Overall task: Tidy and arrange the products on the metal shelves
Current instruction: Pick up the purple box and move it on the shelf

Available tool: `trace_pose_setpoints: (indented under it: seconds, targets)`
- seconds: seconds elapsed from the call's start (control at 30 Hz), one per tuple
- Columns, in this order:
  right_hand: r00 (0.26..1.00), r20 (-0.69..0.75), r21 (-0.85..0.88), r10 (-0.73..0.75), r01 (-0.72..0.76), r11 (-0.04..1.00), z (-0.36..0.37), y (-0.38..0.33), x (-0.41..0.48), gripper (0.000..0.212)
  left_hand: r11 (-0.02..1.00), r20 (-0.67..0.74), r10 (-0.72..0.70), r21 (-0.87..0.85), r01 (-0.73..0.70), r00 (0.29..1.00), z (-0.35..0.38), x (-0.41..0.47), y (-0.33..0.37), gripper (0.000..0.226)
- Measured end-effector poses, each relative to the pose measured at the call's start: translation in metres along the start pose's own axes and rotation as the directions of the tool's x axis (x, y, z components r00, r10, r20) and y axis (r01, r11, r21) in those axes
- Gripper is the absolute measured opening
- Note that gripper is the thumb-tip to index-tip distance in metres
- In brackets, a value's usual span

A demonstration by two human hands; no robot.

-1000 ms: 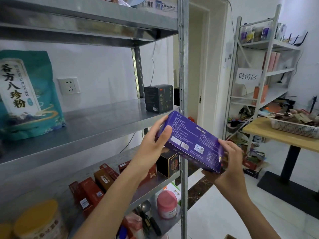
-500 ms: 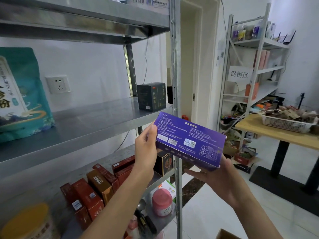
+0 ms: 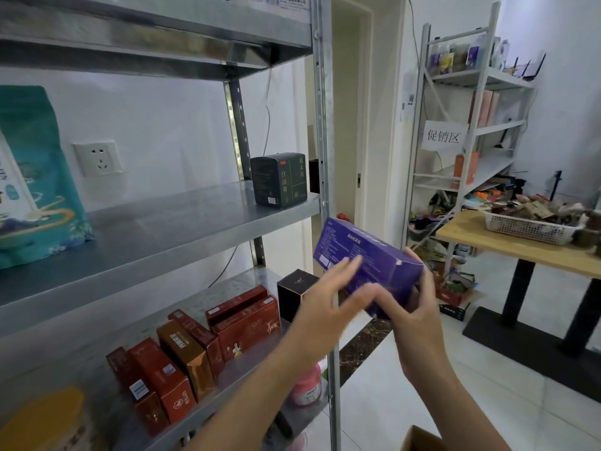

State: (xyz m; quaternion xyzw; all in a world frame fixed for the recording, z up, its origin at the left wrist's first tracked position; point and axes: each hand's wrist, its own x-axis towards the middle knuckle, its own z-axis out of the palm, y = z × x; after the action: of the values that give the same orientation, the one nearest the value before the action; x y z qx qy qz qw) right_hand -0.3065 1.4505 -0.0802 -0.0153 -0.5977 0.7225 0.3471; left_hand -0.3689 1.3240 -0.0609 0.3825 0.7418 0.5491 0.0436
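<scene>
My right hand (image 3: 414,310) is wrapped round the near end of the purple box (image 3: 367,255), which hangs tilted in the air just outside the rack's front post (image 3: 325,157). My left hand (image 3: 320,304) is spread, fingers straight over the box's face; blur hides whether it touches. I judge the box not yet shelved. Next it must swing past the post onto the middle shelf (image 3: 162,232), between the dark green box (image 3: 279,179) and the teal bag (image 3: 32,177).

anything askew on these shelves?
Yes. The red boxes on the lower shelf lie tilted at mixed angles, not squared to its edge. The purple box is off the shelves, held in the right hand.
</scene>
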Motion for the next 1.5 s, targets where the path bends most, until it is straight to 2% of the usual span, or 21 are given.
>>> trace_pose_setpoints:
  seconds: [0.07,0.13,0.2,0.33,0.37,0.4,0.43,0.47,0.53,0.57,0.6,0.67,0.73,0.83,0.9,1.0,1.2,1.27,1.33,1.43,1.5]
  targets:
    - [0.993,0.117,0.095,0.016,-0.028,0.995,0.006,-0.001,-0.003,0.075,1.000,0.047,0.003,-0.010,-0.002,0.999,0.009,-0.002,0.004,0.091]
    - [0.973,0.223,0.168,0.065,-0.104,0.980,0.010,-0.001,-0.009,0.098,0.995,0.035,0.010,-0.099,-0.007,0.999,0.006,-0.001,0.004,0.095]
    - [0.952,0.289,0.144,0.095,-0.142,0.979,0.009,0.000,-0.016,0.107,0.981,-0.007,0.028,-0.189,-0.029,1.000,0.002,-0.002,0.003,0.084]
    - [0.931,0.339,-0.026,0.133,-0.132,0.991,0.008,-0.006,-0.013,0.123,0.969,-0.215,0.034,-0.233,-0.085,0.976,-0.001,0.000,-0.004,0.063]
    - [0.942,0.308,-0.093,0.131,-0.108,0.990,0.005,-0.006,-0.011,0.114,0.964,-0.229,0.021,-0.253,-0.080,0.973,-0.003,0.001,-0.005,0.055]
    - [0.960,0.267,-0.180,0.086,-0.038,0.983,0.000,-0.003,-0.007,0.090,0.956,-0.218,0.006,-0.284,-0.069,0.976,-0.007,0.001,-0.007,0.049]
    - [0.974,0.228,-0.290,0.003,0.065,0.955,-0.008,-0.001,-0.004,0.068,0.945,-0.185,-0.016,-0.323,-0.046,0.983,-0.012,0.001,-0.009,0.046]
    - [0.978,0.193,-0.418,-0.079,0.155,0.895,-0.018,0.004,0.001,0.061,0.930,-0.147,-0.044,-0.368,-0.013,0.988,-0.017,0.001,-0.011,0.047]
    - [0.968,0.182,-0.638,-0.171,0.248,0.729,-0.045,0.011,0.016,0.067,0.891,-0.089,-0.101,-0.450,0.051,0.991,-0.024,0.000,-0.015,0.052]
    - [0.966,0.205,-0.687,-0.158,0.257,0.680,-0.054,0.010,0.026,0.072,0.875,-0.075,-0.128,-0.478,0.077,0.989,-0.025,0.000,-0.017,0.051]
    - [0.970,0.230,-0.696,-0.085,0.225,0.682,-0.064,0.009,0.033,0.075,0.860,-0.066,-0.152,-0.501,0.098,0.986,-0.027,0.001,-0.019,0.051]
    - [0.943,0.300,-0.609,0.140,0.077,0.789,-0.073,-0.002,0.043,0.071,0.827,-0.059,-0.193,-0.547,0.129,0.979,-0.027,0.004,-0.025,0.052]
    - [0.877,0.371,-0.526,0.304,-0.072,0.848,-0.080,-0.007,0.046,0.065,0.795,-0.064,-0.241,-0.585,0.160,0.968,-0.025,0.008,-0.031,0.054]
    - [0.771,0.454,-0.483,0.447,-0.209,0.850,-0.085,-0.011,0.044,0.090,0.747,-0.055,-0.312,-0.632,0.209,0.948,-0.016,0.014,-0.039,0.044]
    - [0.704,0.484,-0.480,0.519,-0.283,0.830,-0.088,-0.012,0.040,0.094,0.719,-0.032,-0.336,-0.654,0.234,0.941,-0.009,0.018,-0.043,0.043]
    - [0.663,0.483,-0.499,0.572,-0.328,0.802,-0.095,-0.012,0.031,0.098,0.753,-0.009,-0.325,-0.608,0.253,0.946,0.001,0.024,-0.053,0.045]
    - [0.654,0.426,-0.416,0.625,-0.472,0.778,-0.114,0.005,-0.001,0.100,0.814,0.033,-0.352,-0.483,0.323,0.935,0.039,0.038,-0.063,0.020]
    - [0.650,0.402,-0.403,0.645,-0.507,0.762,-0.119,0.013,-0.015,0.103,0.834,0.069,-0.353,-0.429,0.347,0.933,0.055,0.035,-0.069,0.021]
    - [0.680,0.311,-0.398,0.664,-0.541,0.741,-0.122,0.024,-0.032,0.104,0.842,0.116,-0.349,-0.397,0.365,0.930,0.070,0.031,-0.080,0.024]
    - [0.754,0.119,-0.275,0.646,-0.600,0.751,-0.126,0.044,-0.059,0.069,0.839,0.220,-0.387,-0.319,0.441,0.895,0.089,0.023,-0.101,0.030]
    - [0.759,0.007,-0.220,0.651,-0.634,0.741,-0.135,0.059,-0.080,0.062,0.849,0.282,-0.410,-0.231,0.476,0.868,0.105,0.018,-0.119,0.034]
